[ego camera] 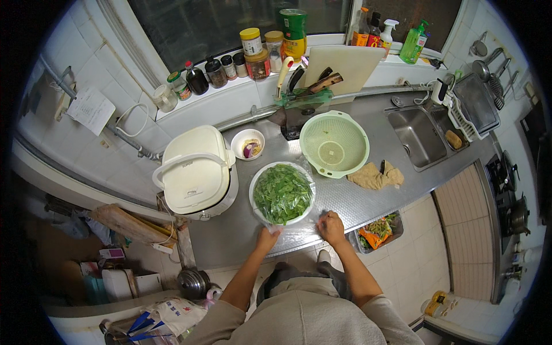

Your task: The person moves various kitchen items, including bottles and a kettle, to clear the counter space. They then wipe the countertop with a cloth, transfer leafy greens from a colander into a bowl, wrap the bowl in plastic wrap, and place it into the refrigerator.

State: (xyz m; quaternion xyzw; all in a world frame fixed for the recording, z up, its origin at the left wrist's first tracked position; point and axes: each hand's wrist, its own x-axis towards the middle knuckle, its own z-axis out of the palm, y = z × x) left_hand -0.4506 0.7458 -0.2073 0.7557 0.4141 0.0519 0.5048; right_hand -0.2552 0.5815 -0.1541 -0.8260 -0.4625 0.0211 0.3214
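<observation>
A white bowl point(254, 206) heaped with chopped leafy greens point(282, 194) stands near the front edge of the steel counter. Clear plastic film point(297, 230) lies over the greens and spreads past the bowl's near rim. At the bowl's near left, my left hand point(268, 239) pinches the film's edge. My right hand point(331, 228) has its fingers curled on the film to the right of the bowl. A pale green colander point(336, 146) sits behind and to the right, with a few leaf bits inside.
A white rice cooker point(196, 172) stands left. Behind the greens is a small white bowl point(258, 133) holding purple and pale pieces. A tan cloth point(375, 176) lies right of the colander, before the sink point(416, 133). Knives stand in a rack point(308, 97). A waste bin point(379, 235) sits below the counter edge.
</observation>
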